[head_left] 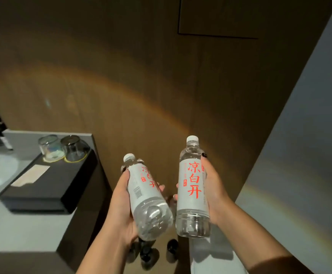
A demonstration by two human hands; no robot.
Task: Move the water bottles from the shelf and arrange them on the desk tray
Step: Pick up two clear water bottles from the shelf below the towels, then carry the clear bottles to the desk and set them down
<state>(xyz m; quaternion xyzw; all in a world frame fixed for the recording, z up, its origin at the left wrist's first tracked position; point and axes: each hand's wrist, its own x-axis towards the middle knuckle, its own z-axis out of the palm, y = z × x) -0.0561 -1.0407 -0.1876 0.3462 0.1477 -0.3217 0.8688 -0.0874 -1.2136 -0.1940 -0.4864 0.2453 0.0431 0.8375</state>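
I have a water bottle in each hand, both held in the air in front of the wooden wall panel (pixel 141 76), to the right of the desk. My left hand (pixel 119 206) wraps the left bottle (pixel 145 196) from the left side: the thumb lies up along its shoulder near the white cap, and the fingertips (pixel 161 187) curl round the far side and show past the label. That bottle tilts with its base toward me. My right hand (pixel 214 192) grips the right bottle (pixel 192 186) from the right, the thumb with a dark nail pressed against the upper edge of the label, other fingers curled behind so only tips show at its left. This bottle stands nearly upright, its red lettering facing me. The two bottles sit close together without touching. On the grey desk (pixel 22 224) lies the dark tray (pixel 48 192), with two upturned glasses (pixel 62 148) at its far end and a pale card (pixel 30 176) on it.
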